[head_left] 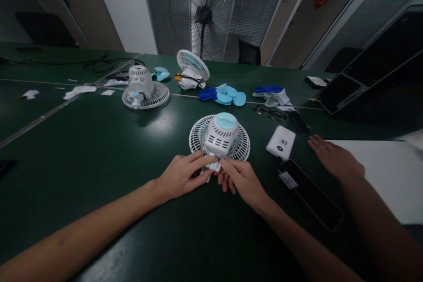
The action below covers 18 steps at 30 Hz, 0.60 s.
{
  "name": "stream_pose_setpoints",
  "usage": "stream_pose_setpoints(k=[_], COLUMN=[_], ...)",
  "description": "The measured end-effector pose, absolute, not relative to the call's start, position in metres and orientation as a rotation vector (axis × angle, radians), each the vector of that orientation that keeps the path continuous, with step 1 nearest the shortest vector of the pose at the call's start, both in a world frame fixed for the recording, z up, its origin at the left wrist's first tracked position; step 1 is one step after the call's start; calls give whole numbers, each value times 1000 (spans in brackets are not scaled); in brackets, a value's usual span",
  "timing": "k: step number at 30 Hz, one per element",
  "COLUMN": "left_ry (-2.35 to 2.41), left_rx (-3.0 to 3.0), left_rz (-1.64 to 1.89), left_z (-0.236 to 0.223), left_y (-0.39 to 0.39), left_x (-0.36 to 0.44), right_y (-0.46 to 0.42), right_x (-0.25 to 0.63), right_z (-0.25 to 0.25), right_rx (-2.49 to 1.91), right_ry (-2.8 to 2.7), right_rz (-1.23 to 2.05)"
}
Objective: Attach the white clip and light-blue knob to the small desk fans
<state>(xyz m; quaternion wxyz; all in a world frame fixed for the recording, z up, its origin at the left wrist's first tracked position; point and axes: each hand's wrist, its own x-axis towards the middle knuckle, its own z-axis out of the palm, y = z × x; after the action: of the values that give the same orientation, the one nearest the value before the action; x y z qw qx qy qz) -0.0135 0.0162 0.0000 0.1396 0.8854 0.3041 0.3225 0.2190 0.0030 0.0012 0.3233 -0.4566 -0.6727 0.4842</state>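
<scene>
On the left of the green table (pixel 66 141), paper scraps (pixel 79 91) lie near the seam. Next comes the left fan (pixel 141 80), grille down, with a small blue fan blade (pixel 161 73) behind it. Your left hand (pixel 181 172) curls its fingers around a white part (pixel 214 165), gripping it at the base of the near fan (pixel 220 139). That fan sits directly before you, grille flat on the table, blue cap up. Beyond it are the far fan (pixel 192 77), its grille tilted, and 1 set of blue blades (pixel 231 95) beside a blue glove (pixel 206 94). Your right hand (pixel 243 180) meets the white part from the right, fingers bent; you cannot tell whether it pinches it. Farther right lie glasses (pixel 271 113), a power bank (pixel 280 142) and a phone (pixel 310 194). Then a co-worker's hand (pixel 337 158) rests flat, near a white board (pixel 380 176).
</scene>
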Motion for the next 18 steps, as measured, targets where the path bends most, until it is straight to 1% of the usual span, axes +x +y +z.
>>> stream_pose_setpoints(k=[3,4,6,9,11,13,15,18], left_ry=[879,877,873,853,845,853,863,875], left_rx=[2533,2525,2513,2496,2487,2487,2494,2504], left_rz=[934,935,942,952,956,947,930,927], left_z=[0,0,1,1,2,3,3,3], left_y=[16,16,17,17,17,17,16,16], left_x=[-14,-14,-14,-14,-13,-14,-14,-14], right_y=[0,0,0,1,1,0,-2,-3], right_x=[226,228,232,237,235,230,222,212], right_z=[9,11,15,18,18,16,13,10], right_rx=[-1176,-1136,-1056,-950,-921,-971,-1098,-1244], right_ry=[-2057,-2127,-2221,-2288,-2292,-2222,-2042,-1669], right_rz=[553,399,254,193,221,358,675,1336])
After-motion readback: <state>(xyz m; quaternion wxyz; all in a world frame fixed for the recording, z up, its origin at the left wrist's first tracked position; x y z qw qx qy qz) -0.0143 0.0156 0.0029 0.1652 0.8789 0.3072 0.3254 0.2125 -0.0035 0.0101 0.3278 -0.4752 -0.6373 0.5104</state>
